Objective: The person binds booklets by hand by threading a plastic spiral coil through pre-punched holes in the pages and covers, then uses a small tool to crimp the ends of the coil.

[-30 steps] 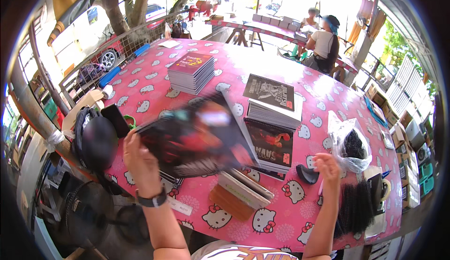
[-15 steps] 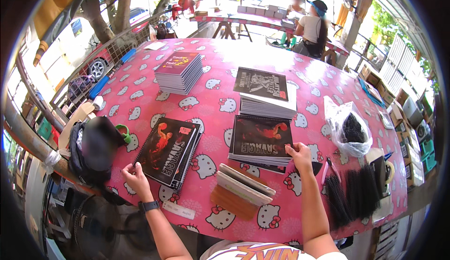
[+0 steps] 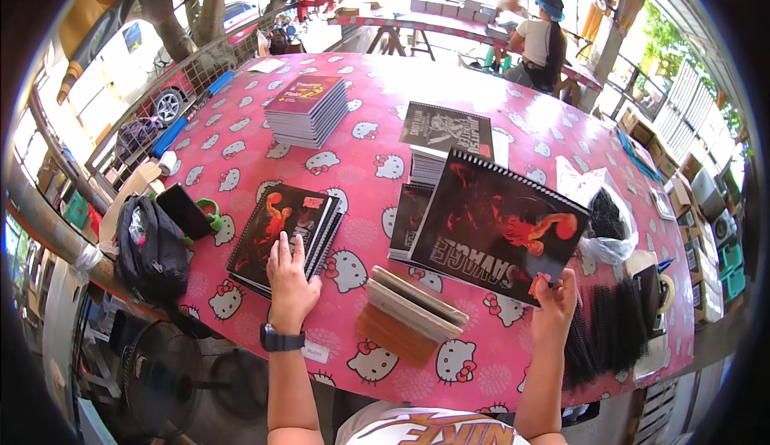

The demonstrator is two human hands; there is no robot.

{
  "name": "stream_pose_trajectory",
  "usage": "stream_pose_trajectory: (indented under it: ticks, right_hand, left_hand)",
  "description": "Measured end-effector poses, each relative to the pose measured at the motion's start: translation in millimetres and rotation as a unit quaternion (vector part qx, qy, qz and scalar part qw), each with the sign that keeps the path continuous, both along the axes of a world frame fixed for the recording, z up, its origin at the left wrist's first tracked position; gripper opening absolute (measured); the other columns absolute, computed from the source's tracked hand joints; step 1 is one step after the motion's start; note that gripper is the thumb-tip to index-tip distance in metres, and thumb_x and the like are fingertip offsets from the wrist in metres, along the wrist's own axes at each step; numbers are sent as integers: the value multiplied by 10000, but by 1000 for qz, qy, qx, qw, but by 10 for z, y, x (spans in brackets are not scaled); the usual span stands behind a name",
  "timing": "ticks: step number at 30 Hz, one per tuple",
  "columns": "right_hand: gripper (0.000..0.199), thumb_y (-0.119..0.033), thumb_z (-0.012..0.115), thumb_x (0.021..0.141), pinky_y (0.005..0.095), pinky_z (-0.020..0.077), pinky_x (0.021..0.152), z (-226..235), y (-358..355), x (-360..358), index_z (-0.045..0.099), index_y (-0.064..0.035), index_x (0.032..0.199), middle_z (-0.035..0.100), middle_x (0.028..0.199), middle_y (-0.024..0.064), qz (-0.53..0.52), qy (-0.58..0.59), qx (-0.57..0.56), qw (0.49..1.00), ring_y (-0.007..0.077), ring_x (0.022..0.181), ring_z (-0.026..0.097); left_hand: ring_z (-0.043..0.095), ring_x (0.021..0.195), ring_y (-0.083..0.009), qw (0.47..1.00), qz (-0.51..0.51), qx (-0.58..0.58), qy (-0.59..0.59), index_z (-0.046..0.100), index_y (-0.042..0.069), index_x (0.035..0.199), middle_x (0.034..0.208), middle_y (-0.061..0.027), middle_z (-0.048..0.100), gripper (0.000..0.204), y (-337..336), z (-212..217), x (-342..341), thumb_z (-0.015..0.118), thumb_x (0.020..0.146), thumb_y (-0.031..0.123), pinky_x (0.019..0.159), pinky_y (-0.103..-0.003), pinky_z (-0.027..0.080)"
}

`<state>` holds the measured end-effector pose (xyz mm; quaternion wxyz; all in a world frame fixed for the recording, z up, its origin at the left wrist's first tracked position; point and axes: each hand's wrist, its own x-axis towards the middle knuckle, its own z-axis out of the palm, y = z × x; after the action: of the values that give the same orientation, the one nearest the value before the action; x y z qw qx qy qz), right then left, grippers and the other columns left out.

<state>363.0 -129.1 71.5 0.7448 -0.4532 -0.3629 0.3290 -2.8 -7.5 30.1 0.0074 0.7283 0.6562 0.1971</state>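
Observation:
Pinched at its lower right corner, a black spiral-bound notebook (image 3: 481, 232) with a red-orange figure on its cover is held up and tilted by my right hand (image 3: 553, 305). It partly covers a pile of matching notebooks (image 3: 404, 228). My left hand (image 3: 293, 285) lies with fingers stretched out on the near part of another small pile of these notebooks (image 3: 263, 224). Between my hands sits a brown wooden block (image 3: 393, 337) with pale slotted boards (image 3: 417, 305).
Behind are a stack of dark-covered notebooks (image 3: 449, 128) and a maroon book stack (image 3: 301, 120). Black binding coils (image 3: 618, 329) and a clear plastic bag (image 3: 613, 250) lie right. A black pouch (image 3: 152, 260) and phone (image 3: 184, 211) lie left. A person (image 3: 539, 44) sits at a farther table.
The right hand has lifted a notebook off the right pile, raising and turning it. The left hand has moved from the left pile's edge onto its top.

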Motion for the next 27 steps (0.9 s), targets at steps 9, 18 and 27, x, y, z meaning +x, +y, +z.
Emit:
stream_pose_trajectory:
  ticks: [9, 18, 27]
  right_hand:
    - [367, 56, 699, 728, 299, 512, 695, -430, -219, -553, 511, -20, 1035, 618, 879, 106, 31, -260, 121, 957, 190, 796, 620]
    - [290, 66, 693, 674, 303, 515, 630, -102, -271, -526, 530, -30, 893, 637, 800, 124, 37, -392, 103, 913, 245, 744, 654]
    - [206, 19, 722, 715, 291, 499, 591, 11, -281, -468, 583, -9, 864, 623, 777, 89, 67, -407, 45, 910, 204, 686, 623]
  left_hand:
    - [554, 984, -130, 698, -345, -77, -623, 425, -15, 1255, 1038, -49, 560, 491, -217, 378, 674, 539, 799, -155, 837, -265, 464]
    - [553, 889, -107, 709, -340, -109, -608, 504, 17, 1102, 957, -22, 562, 334, -156, 418, 648, 555, 802, -118, 734, -234, 449]
    - [522, 882, -104, 742, -291, -137, -588, 476, -2, 1045, 985, -36, 537, 281, -6, 456, 572, 542, 802, -127, 793, -251, 441]
